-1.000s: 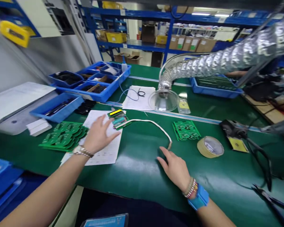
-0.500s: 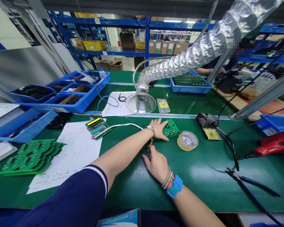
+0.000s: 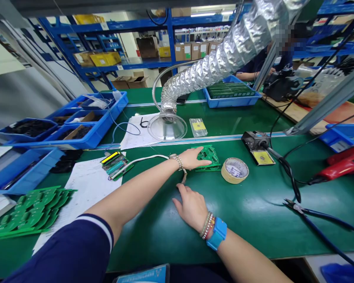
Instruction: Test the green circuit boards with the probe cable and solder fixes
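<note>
My left hand reaches across to a green circuit board. Its thumb and fingers lie around the board's left part, and some fingertips are hard to make out. A lower green edge shows under the board. Closer to me, my right hand is loosely curved, thumb apart from the index finger. That index fingertip is by the end of a white cable, which runs under my left wrist. At its other end the cable meets a small board with a yellow-lit display.
A tape roll stands right of the board. Cutting pliers and a red tool lie further right. Stacked green boards sit on the left by printed sheets. The exhaust funnel hangs ahead; a co-worker sits behind.
My left hand has gone from spread over the board to around its left part, and the board looks tilted. My right hand has drawn slightly back and left. The view has shifted.
</note>
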Motion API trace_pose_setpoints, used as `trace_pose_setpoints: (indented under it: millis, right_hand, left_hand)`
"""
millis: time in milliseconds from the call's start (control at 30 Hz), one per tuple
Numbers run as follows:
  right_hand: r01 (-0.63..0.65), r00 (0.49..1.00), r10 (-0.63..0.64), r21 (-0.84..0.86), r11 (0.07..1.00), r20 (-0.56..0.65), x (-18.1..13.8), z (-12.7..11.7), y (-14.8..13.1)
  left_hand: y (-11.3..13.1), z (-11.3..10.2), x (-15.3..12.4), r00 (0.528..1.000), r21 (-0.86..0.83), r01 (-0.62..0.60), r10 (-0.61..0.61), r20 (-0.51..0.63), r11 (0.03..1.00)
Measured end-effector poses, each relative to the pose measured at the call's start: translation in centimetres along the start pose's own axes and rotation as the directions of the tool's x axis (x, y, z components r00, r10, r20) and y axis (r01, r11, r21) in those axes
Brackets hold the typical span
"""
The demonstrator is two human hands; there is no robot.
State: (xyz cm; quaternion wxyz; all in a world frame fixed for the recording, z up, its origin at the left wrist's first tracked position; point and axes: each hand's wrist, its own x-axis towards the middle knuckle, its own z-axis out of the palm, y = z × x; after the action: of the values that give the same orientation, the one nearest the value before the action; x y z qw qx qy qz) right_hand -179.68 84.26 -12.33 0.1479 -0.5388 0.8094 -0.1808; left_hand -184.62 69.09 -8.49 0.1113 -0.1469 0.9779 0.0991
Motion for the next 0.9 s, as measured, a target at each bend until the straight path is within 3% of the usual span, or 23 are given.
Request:
trace_pose_setpoints:
  millis: [133, 267, 467, 567, 733, 900]
  right_hand:
    - [0.008, 1.000, -0.008, 0.004, 1.000, 0.003, 0.0, 0.2, 0.0]
    - [-0.007, 1.000, 0.007, 0.017, 1.000, 0.011, 0.1, 0.3, 0.2]
    - [-0.044, 0.999, 0.044, 0.064, 0.997, 0.012, 0.4, 0.4, 0.5]
    - [-0.037, 0.999, 0.037, 0.076, 0.996, 0.004, 0.5, 0.4, 0.6]
    - [-0.024, 1.000, 0.025, 0.078, 0.997, -0.008, 0.5, 0.3, 0.7]
    - [-0.061, 0.998, 0.063, 0.097, 0.993, -0.015, 0.7, 0.1, 0.9]
  left_hand:
    - [-0.9, -1.7, 0.6, 0.979, 0.148, -0.203, 0.202, 0.018, 0.968]
    - [0.3, -1.7, 2.7, 0.915, 0.282, -0.403, 0.387, 0.114, 0.871]
    - [2.3, -0.7, 5.6, 0.829, 0.325, -0.556, 0.479, 0.290, 0.765]
    - [2.0, -0.8, 5.7, 0.828, 0.334, -0.556, 0.474, 0.299, 0.761]
    - [0.2, -0.8, 5.7, 0.898, 0.324, -0.433, 0.370, 0.239, 0.841]
    - [-1.6, -2.2, 4.5, 0.951, 0.275, -0.306, 0.302, 0.059, 0.911]
